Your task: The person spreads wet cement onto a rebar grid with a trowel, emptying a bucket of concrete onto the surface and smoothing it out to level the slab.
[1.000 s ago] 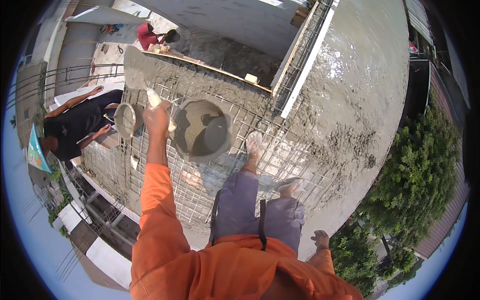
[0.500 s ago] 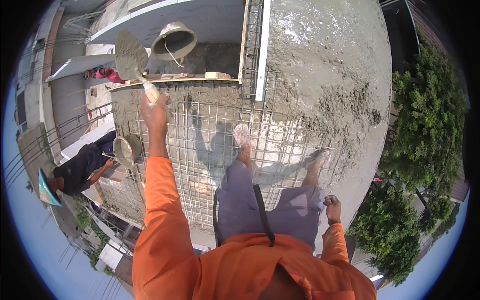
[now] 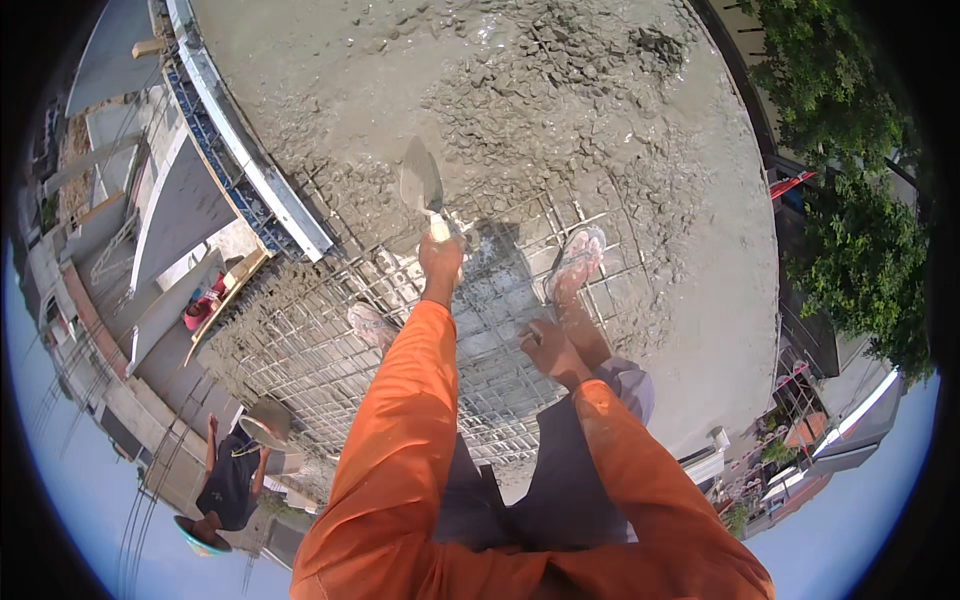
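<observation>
A: Where do we have the trowel (image 3: 422, 182)?

B: Upper part of the frame, a little left of centre, reaching over rough wet concrete (image 3: 520, 105). Whether it touches the surface, we can't tell.

A: What has hold of it?

B: Our left hand (image 3: 441, 264), wrapped round the pale handle. Our right hand (image 3: 553, 350), just right of centre, is loosely curled; we see nothing in it, but can't tell whether its fingertips meet.

A: Which step would we call this?

B: Working the lumpy concrete by trowel, in our judgement. The next move seems to call for a firm left grip, a low blade against the lumps and sure footing.

A: Footing on what?

B: The steel mesh (image 3: 318, 365), spreading from the middle to the lower left. Our right foot (image 3: 577, 262) is on it, right of the trowel. A pale metal beam (image 3: 250, 140) slants through the upper left; at lower left a co-worker (image 3: 230, 485) in a dark shirt is beside a bucket (image 3: 266, 422).

A: Any brands, labels or writing?

B: None we can read. On the trowel we make out no lettering, and that far shirt is too small to judge.
</observation>
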`<state>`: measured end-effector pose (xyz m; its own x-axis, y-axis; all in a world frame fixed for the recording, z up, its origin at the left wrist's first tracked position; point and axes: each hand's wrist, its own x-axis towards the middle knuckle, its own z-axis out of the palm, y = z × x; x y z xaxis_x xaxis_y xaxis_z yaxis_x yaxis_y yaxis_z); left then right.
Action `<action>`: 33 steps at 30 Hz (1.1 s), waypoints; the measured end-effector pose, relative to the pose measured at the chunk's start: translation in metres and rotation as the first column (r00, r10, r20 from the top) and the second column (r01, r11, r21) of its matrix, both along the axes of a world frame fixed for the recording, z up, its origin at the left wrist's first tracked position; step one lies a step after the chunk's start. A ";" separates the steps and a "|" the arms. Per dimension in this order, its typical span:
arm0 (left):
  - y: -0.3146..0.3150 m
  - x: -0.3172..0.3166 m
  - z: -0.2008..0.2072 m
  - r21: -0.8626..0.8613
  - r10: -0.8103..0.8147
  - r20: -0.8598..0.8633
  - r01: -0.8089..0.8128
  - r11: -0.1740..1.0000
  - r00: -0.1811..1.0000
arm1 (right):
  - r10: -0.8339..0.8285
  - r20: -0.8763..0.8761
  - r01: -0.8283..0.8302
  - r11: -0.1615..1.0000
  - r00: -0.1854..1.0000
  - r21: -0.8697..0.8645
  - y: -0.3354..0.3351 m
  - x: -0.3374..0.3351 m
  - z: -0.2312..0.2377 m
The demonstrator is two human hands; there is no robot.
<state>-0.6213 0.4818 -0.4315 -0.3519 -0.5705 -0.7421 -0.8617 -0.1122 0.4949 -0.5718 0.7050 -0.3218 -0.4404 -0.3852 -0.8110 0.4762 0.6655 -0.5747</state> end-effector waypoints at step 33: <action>-0.008 -0.236 -0.041 -0.248 -0.761 0.278 0.809 0.533 0.586 | -0.053 0.021 0.053 0.999 0.998 -0.010 -0.003 -0.107 -0.001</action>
